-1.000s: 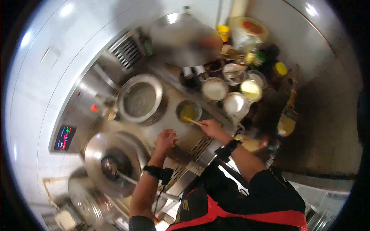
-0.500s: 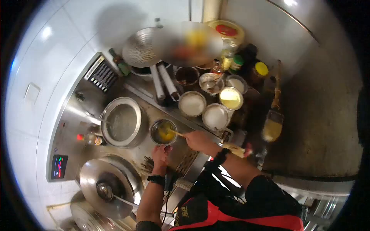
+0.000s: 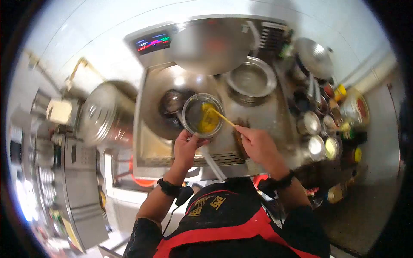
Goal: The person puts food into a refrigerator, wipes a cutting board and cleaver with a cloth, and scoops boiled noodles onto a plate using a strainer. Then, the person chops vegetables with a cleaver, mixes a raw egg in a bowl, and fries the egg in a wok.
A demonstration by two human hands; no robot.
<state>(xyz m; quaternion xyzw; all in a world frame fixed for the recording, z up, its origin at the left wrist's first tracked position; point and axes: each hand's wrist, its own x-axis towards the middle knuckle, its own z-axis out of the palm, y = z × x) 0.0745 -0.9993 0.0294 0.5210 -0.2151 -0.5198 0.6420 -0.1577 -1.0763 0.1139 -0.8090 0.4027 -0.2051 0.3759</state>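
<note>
A round metal bowl (image 3: 188, 122) with yellow beaten egg (image 3: 208, 118) in it is held over the wok (image 3: 157, 103). My left hand (image 3: 187, 148) grips the bowl's near rim, thumb and fingers closed on it. Closed round the near end of wooden chopsticks (image 3: 226, 119) is my right hand (image 3: 259, 144); their far tips are in the egg. I cannot make out how many sticks there are. Beneath the bowl a ladle (image 3: 173, 102) lies in the wok, its bowl part showing at the left and its handle (image 3: 214, 165) reaching out toward me.
A wide metal pot (image 3: 271, 81) of liquid stands behind and right of the wok. Several seasoning containers (image 3: 316, 146) and bottles crowd the right side, with a perforated strainer (image 3: 316, 58) behind them. At the left is a large shiny metal vessel (image 3: 103, 114). A lit control panel (image 3: 152, 42) sits at the back.
My view has turned left toward the wok. Both hands have carried the bowl and chopsticks from the counter beside the pot to above the wok.
</note>
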